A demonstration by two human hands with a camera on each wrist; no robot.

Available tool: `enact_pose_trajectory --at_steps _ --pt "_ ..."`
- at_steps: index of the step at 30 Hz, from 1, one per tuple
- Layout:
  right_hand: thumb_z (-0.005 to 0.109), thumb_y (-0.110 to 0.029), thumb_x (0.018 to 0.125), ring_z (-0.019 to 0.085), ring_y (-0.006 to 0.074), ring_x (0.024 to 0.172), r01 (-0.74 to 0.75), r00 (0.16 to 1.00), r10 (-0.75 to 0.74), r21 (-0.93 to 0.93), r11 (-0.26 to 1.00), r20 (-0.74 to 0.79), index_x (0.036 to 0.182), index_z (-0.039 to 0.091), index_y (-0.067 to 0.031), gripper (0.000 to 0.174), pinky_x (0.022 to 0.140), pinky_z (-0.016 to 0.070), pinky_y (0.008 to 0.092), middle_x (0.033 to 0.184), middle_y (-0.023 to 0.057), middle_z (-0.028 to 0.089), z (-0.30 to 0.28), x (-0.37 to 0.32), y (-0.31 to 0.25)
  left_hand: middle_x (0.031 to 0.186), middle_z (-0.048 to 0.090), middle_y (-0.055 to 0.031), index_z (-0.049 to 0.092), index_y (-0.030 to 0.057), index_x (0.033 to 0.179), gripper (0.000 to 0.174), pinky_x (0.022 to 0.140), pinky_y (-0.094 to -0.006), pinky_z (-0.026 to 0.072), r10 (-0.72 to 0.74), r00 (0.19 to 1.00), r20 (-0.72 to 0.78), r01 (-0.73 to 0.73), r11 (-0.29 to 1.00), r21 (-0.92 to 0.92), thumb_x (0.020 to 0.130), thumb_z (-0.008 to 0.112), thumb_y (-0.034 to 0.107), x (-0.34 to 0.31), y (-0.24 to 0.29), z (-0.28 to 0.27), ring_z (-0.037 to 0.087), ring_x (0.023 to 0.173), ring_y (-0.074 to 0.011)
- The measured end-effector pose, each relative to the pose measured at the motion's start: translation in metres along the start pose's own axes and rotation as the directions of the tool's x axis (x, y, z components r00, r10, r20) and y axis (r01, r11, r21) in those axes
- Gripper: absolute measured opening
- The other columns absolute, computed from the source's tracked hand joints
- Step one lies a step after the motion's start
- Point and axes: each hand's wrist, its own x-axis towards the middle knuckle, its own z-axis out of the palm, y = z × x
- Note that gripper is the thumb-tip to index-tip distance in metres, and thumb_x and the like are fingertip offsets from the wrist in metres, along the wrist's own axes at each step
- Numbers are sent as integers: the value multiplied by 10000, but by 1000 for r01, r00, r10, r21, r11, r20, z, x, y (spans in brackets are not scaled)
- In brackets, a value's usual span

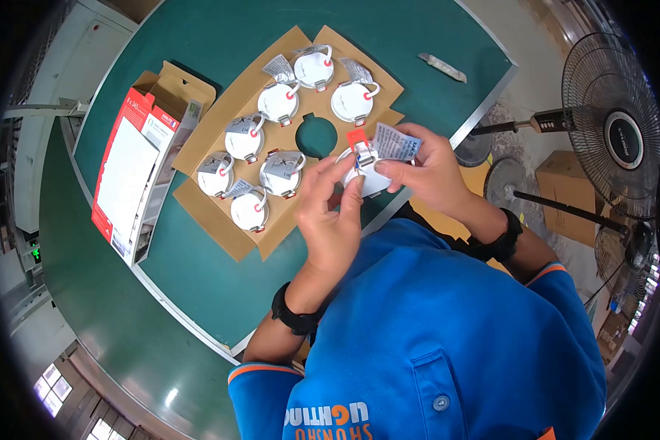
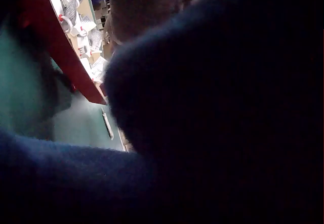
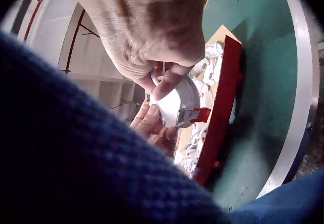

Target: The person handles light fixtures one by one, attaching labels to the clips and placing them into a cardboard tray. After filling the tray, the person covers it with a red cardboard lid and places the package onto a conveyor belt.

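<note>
A white round downlight with a red tab and a printed silver label is held between both hands, above the near edge of the cardboard insert. My left hand pinches its left side, thumb and fingers close to the spring clip. On the other side, my right hand grips the rim with the thumb on its white face. The right wrist view shows the downlight below the right hand, with left fingertips against it. Dark fabric blocks most of the left wrist view.
A brown cardboard insert with a round hole carries several similar downlights. Left of it stands an opened red and white carton. A small white wrapped strip lies on the green table. Fans stand at right.
</note>
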Motion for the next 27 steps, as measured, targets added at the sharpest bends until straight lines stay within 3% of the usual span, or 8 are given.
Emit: enact_pose_trajectory --at_steps 4,9,12,16,18,24,27 --pt "677 -53 822 625 88 749 14 1000 -12 53 998 -24 1019 593 41 234 566 551 212 910 74 644 -4 -8 6 1107 547 -90 593 -14 1142 278 628 -221 553 7 1000 30 -6 999 -43 865 594 -37 -3 1 0 601 837 -115" --pt "657 -38 836 625 86 748 45 999 -45 -13 999 14 1003 597 31 190 562 552 214 896 74 646 -4 -12 6 1108 558 -91 588 -19 1148 289 632 -219 550 -21 998 59 24 999 -39 860 597 -43 -6 5 -5 603 832 -112" --pt "651 -32 840 626 85 748 50 998 -50 -34 998 26 995 600 24 173 556 550 214 879 70 646 -6 -13 3 1042 607 -133 646 26 1099 285 597 -239 530 -43 999 24 45 994 -102 818 648 -22 -5 6 -1 614 766 -142" --pt "659 -25 832 627 84 737 33 999 -33 31 999 2 1000 601 24 184 546 548 216 854 66 645 -8 -13 10 1116 568 -115 630 -2 1095 247 619 -222 545 49 997 61 -49 999 -2 854 605 -45 -6 7 -3 611 830 -127" --pt "651 2 827 640 101 755 30 1000 -29 23 999 -11 1078 578 34 264 542 552 215 947 83 657 -9 -11 19 1114 569 -123 641 0 1070 227 613 -226 544 42 999 30 -41 999 -16 851 608 -46 -6 4 -1 614 834 -133" --pt "647 15 823 639 106 753 92 995 -92 14 996 -37 1127 563 32 316 552 549 220 980 85 663 -6 -8 29 1129 561 -143 647 6 1032 200 602 -239 546 334 943 14 -327 913 246 844 612 -51 -2 -9 2 622 837 -147" --pt "680 -10 805 625 108 804 32 999 -32 20 999 -5 1095 560 36 316 582 548 226 979 101 642 -7 -6 21 1093 582 -137 617 -1 1064 216 606 -250 547 190 982 -11 -187 975 117 852 610 -41 -3 -3 3 626 829 -146"
